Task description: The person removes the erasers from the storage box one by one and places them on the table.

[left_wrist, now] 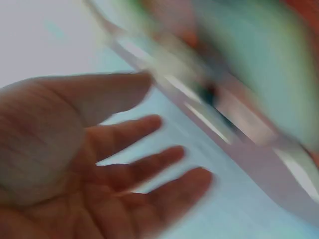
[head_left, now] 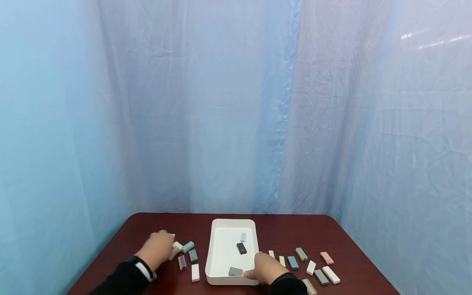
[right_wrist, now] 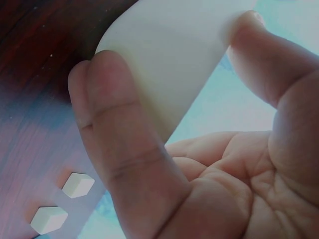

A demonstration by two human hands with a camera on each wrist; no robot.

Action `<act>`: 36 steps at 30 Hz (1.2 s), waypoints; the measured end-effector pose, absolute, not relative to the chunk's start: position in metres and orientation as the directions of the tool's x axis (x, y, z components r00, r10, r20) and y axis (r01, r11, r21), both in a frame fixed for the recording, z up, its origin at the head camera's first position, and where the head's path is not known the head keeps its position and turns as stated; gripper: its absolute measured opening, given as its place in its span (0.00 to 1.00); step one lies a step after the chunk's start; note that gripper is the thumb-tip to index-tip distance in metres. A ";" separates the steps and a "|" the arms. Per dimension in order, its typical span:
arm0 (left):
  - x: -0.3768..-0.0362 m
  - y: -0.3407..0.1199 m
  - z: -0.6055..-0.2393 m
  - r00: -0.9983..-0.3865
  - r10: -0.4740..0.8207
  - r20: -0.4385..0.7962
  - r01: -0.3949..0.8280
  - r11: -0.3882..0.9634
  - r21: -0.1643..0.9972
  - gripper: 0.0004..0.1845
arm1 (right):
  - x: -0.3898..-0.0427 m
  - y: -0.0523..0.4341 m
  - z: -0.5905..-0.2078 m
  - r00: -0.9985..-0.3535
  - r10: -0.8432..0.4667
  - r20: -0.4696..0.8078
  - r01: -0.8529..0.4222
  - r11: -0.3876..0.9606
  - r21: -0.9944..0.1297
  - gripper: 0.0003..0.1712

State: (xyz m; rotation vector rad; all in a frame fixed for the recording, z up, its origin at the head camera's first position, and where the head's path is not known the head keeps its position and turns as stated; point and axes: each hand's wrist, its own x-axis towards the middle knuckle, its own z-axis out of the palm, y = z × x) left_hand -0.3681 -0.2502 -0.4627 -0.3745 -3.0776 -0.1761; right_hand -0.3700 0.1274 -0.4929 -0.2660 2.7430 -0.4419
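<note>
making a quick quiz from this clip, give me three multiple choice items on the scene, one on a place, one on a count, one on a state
1. Where does the right hand rest?
A. on the near right corner of the white tray
B. on the curtain
C. on the pink block

2. How many blocks lie inside the tray?
A. none
B. three
C. seven

3. How are the left hand fingers?
A. clenched in a fist
B. spread, holding nothing
C. wrapped round a cup

Answers: 1 A, the right wrist view shows finger and thumb pinching the tray's rim; 2 B, one pale blue, one black, one grey; 3 B, the left wrist view shows an open palm.
</note>
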 end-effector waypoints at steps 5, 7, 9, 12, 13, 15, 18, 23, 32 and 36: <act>-0.374 -0.168 -0.452 -0.869 0.472 0.150 0.494 0.849 0.190 0.12 | -0.355 0.124 -0.483 -0.933 -0.214 -0.290 -0.089 0.916 -0.390 0.25; -0.378 -0.143 -0.452 -0.813 0.563 0.150 0.582 0.792 0.184 0.16 | -0.347 0.121 -0.473 -0.932 -0.223 -0.285 -0.093 0.908 -0.408 0.28; -0.381 -0.123 -0.454 -0.781 0.615 0.105 0.624 0.766 0.157 0.20 | -0.340 0.116 -0.464 -0.932 -0.230 -0.280 -0.098 0.905 -0.414 0.29; -0.385 -0.099 -0.460 -0.778 0.628 -0.019 0.620 0.773 0.135 0.28 | -0.329 0.112 -0.457 -0.930 -0.233 -0.285 -0.099 0.904 -0.417 0.28; -0.386 -0.092 -0.462 -0.782 0.620 -0.067 0.608 0.781 0.139 0.30 | -0.327 0.111 -0.456 -0.929 -0.230 -0.290 -0.093 0.902 -0.421 0.27; -0.390 -0.080 -0.464 -0.789 0.596 -0.146 0.581 0.802 0.139 0.35 | -0.320 0.108 -0.451 -0.932 -0.208 -0.296 -0.062 0.898 -0.435 0.23; -0.399 -0.067 -0.464 -0.800 0.566 -0.198 0.553 0.824 0.122 0.39 | -0.322 0.109 -0.453 -0.933 -0.197 -0.303 -0.046 0.896 -0.442 0.22; -0.417 -0.054 -0.468 -0.815 0.542 -0.205 0.550 0.835 0.024 0.38 | -0.358 0.121 -0.491 -0.920 -0.241 -0.310 -0.102 0.909 -0.404 0.32; -0.422 -0.044 -0.484 -0.803 0.595 -0.011 0.585 0.785 -0.203 0.13 | -0.349 0.104 -0.489 -0.917 -0.231 -0.326 -0.089 0.913 -0.398 0.36; -0.420 -0.042 -0.477 -0.795 0.606 0.019 0.590 0.781 -0.204 0.19 | -0.339 0.102 -0.472 -0.931 -0.235 -0.280 -0.092 0.892 -0.443 0.32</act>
